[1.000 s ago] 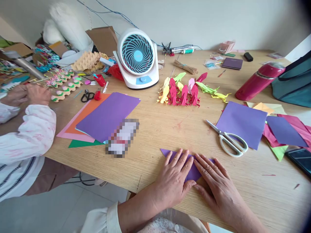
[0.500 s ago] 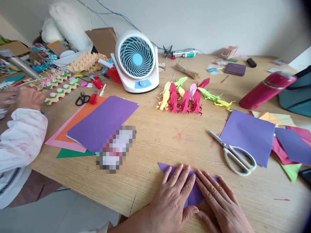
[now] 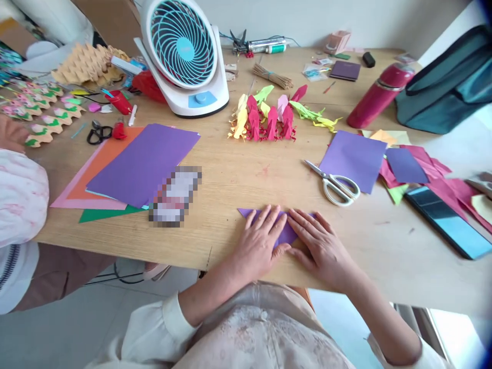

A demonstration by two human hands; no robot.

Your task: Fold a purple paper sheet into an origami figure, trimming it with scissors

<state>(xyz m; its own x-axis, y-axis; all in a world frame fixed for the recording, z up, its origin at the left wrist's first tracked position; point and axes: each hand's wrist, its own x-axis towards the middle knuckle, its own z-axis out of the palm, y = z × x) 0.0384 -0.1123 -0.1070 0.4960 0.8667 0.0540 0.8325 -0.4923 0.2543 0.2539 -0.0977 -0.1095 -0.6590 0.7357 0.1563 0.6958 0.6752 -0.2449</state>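
Observation:
A purple sheet of paper folded into a triangle [image 3: 286, 237] lies flat near the table's front edge, largely covered by my hands. My left hand [image 3: 261, 238] rests on its left half with the fingers stretched out. On the right half lies my right hand [image 3: 321, 241], also flat, its fingertips close to those of the left. Beyond the right hand, white-handled scissors [image 3: 336, 185] lie partly on a square purple sheet [image 3: 355, 159]. Folded paper figures [image 3: 269, 120] in red, yellow, green and pink stand in a group farther back.
Coloured sheets [image 3: 142, 164] are stacked at left, beside a pixelated object [image 3: 175, 197]. Behind them stands a fan [image 3: 184, 56]. At right are a red flask [image 3: 378, 97], a teal bag [image 3: 446, 87], paper scraps [image 3: 407, 165] and a phone [image 3: 448, 220]. A co-worker's sleeve [image 3: 21, 195] shows far left.
The view has tipped downward and swung to the right, bringing my forearms, clothing and the whole phone into sight. Both hands stay flat on the folded purple paper.

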